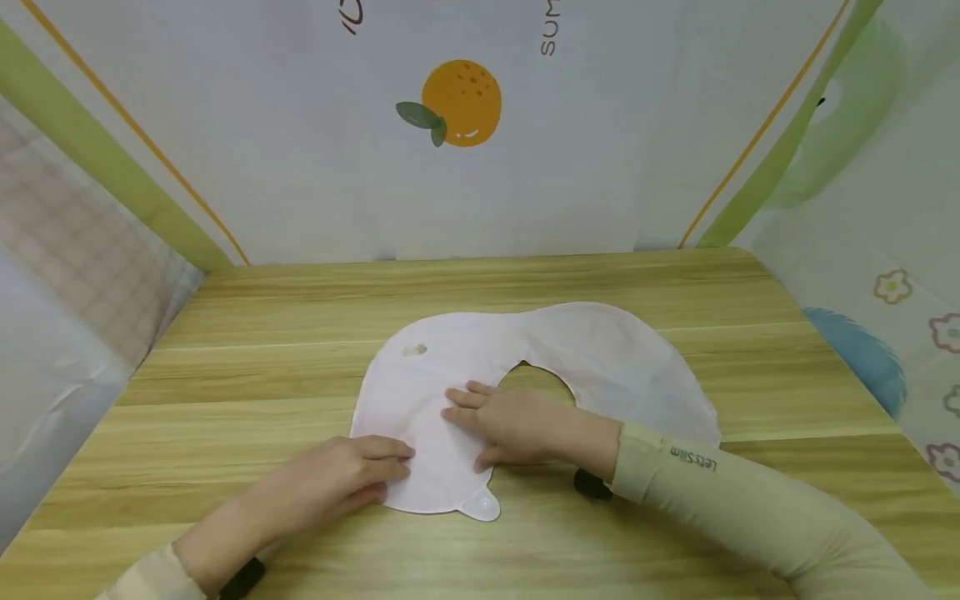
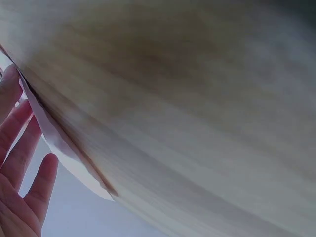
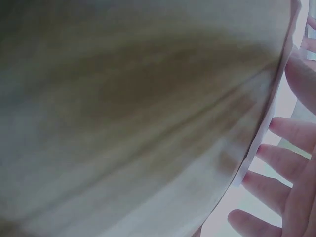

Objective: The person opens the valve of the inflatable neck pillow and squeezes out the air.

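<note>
A pale pink, U-shaped neck pillow, flat and apparently deflated, lies on the wooden table. It has a small clear valve at the upper left and a round tab with a snap button at the lower end of its left arm. My left hand rests with extended fingers on that arm's outer edge. On the inner edge of the same arm, my right hand presses with its fingers spread. Both wrist views show fingertips against the thin pink sheet at table level.
A white cloth with a printed orange hangs behind the table. At the right, a flower-patterned cloth borders the table, with a blue rounded shape on it. Dark wrist-camera pieces show under the forearms.
</note>
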Available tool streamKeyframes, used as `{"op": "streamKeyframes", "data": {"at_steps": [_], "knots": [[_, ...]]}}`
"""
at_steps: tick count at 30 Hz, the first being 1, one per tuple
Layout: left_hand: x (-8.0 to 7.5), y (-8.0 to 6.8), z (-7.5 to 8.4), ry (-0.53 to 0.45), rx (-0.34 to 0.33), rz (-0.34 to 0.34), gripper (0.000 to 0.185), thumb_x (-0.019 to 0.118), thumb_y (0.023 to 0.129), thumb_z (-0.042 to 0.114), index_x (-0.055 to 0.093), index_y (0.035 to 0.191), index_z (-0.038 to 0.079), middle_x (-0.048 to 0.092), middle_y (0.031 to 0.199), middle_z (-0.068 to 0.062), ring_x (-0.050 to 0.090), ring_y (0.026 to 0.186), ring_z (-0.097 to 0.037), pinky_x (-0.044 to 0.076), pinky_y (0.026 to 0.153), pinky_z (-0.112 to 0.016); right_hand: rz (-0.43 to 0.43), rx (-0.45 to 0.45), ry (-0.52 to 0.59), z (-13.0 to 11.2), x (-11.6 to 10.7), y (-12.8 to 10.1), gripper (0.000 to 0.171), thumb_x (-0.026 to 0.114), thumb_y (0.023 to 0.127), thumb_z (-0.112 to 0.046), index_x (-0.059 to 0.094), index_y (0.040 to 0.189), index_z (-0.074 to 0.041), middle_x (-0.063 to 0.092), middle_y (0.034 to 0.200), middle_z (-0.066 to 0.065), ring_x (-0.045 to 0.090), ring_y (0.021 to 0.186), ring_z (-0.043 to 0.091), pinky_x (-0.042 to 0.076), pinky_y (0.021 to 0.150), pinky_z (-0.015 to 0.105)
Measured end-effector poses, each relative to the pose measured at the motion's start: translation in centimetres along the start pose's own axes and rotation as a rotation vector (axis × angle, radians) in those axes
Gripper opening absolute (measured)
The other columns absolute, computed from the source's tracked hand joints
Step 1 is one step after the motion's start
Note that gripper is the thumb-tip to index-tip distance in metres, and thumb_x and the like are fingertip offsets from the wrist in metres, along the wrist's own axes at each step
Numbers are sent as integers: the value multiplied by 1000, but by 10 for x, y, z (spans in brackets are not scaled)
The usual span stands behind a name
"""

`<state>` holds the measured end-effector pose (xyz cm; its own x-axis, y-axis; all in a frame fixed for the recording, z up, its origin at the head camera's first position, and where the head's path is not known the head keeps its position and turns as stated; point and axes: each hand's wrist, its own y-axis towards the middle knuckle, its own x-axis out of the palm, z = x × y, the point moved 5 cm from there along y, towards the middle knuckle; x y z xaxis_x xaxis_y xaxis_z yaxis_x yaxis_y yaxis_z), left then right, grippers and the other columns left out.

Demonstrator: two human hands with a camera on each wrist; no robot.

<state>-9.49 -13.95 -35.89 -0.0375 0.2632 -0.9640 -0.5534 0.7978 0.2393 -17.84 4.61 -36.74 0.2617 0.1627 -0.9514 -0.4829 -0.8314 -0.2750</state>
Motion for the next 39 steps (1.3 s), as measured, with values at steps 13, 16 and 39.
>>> {"op": "streamKeyframes", "data": {"at_steps": [13,16,39], "knots": [[-4,9,2,-18,19,-8,22,76,84,13,74,106,14,71,116,1,68,107,-13,58,87,-28,-33,-38,-1,4,-2,-1,72,66,90,-50,40,153,-27,28,164,1,23,153,22,36,116,54],[-3,19,8,-24,35,-28,22,74,87,13,73,109,13,70,117,2,66,110,-12,57,90,-27,-10,-78,25,4,-6,-3,63,64,94,-45,44,151,-28,31,163,2,24,153,22,36,115,58],[5,10,-19,-84,-214,-142,47,75,87,26,65,128,7,59,139,-8,58,127,-27,53,101,-43,-47,-56,-23,-1,-3,17,83,74,81,-49,37,154,-33,24,165,-2,23,153,25,41,111,58]]}}
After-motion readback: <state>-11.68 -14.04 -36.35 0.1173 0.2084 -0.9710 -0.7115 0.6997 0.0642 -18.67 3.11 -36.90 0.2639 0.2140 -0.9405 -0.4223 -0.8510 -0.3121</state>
